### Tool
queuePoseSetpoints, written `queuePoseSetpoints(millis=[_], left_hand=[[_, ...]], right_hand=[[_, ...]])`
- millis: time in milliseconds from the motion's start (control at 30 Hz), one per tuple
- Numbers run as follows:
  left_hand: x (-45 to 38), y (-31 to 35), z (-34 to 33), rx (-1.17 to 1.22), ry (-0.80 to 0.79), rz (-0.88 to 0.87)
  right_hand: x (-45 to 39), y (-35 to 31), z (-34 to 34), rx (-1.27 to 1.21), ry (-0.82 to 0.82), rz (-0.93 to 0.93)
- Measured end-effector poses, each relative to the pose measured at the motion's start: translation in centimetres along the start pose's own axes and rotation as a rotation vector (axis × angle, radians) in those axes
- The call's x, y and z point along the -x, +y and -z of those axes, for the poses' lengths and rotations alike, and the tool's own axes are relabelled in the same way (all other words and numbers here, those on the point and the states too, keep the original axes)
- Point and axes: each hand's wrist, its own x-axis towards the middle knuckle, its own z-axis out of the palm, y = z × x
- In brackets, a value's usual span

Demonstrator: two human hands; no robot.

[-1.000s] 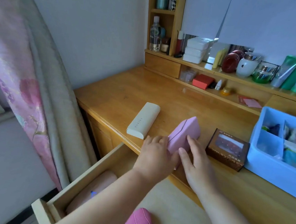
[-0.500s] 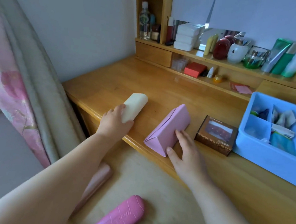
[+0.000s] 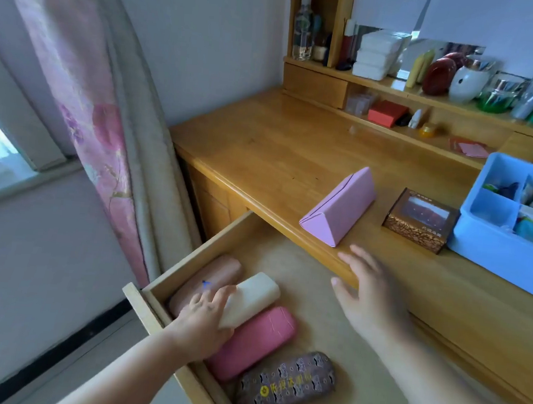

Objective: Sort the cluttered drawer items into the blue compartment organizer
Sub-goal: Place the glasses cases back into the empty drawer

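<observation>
My left hand (image 3: 203, 322) grips a cream glasses case (image 3: 254, 296) inside the open wooden drawer (image 3: 166, 278), between a peach case (image 3: 210, 276) and a pink case (image 3: 258, 338). A brown patterned case (image 3: 286, 383) lies nearest me. My right hand (image 3: 370, 296) hovers with fingers spread over the drawer's back edge, holding nothing. A pink triangular case (image 3: 339, 205) stands on the desk (image 3: 280, 151) just beyond that hand. The blue compartment organizer (image 3: 495, 246) sits at the desk's right with several small items inside.
A brown box (image 3: 419, 220) sits between the triangular case and the organizer. Shelves at the back hold bottles, white boxes (image 3: 375, 54), a red box (image 3: 387, 112) and tubes. A pink floral curtain (image 3: 84, 86) hangs at the left beside the drawer.
My left hand has carried the cream case from the desk down into the drawer. My right hand has let go of the pink triangular case and drawn back toward me.
</observation>
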Motion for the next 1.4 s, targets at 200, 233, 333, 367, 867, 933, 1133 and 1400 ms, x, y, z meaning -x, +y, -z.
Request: queuePoseSetpoints(millis=[200, 233, 333, 367, 867, 933, 1133, 1400], left_hand=[[-1.2, 0.4, -0.6, -0.354, 0.0, 0.095], [-1.1, 0.5, -0.8, -0.393, 0.013, 0.103], [-1.0, 0.5, -0.8, -0.433, -0.015, 0.149], [-1.0, 0.5, -0.7, -0.452, -0.032, 0.151], [-4.5, 0.0, 0.5, -0.345, 0.004, -0.345], [-6.1, 1.2, 0.3, -0.356, 0.027, -0.405], [-7.1, 1.6, -0.8, -0.386, 0.05, -0.377], [-1.2, -5.0, 2.6, 0.297, 0.516, -0.124]], right_hand=[[6.8, -0.1, -4.5, -0.034, -0.319, 0.105], [7.3, 0.5, -5.4, -0.068, -0.367, 0.04], [7.8, 1.5, -7.2, -0.106, -0.412, -0.117], [7.8, 1.6, -7.6, -0.108, -0.419, -0.15], [2.9, -2.9, -12.7, -0.364, -0.483, -0.392], [2.7, -2.3, -12.4, -0.547, -0.463, -0.543], [2.6, -1.1, -11.2, -0.684, -0.587, -0.598], [-0.7, -1.1, -10.4, -0.94, -0.49, -0.702]])
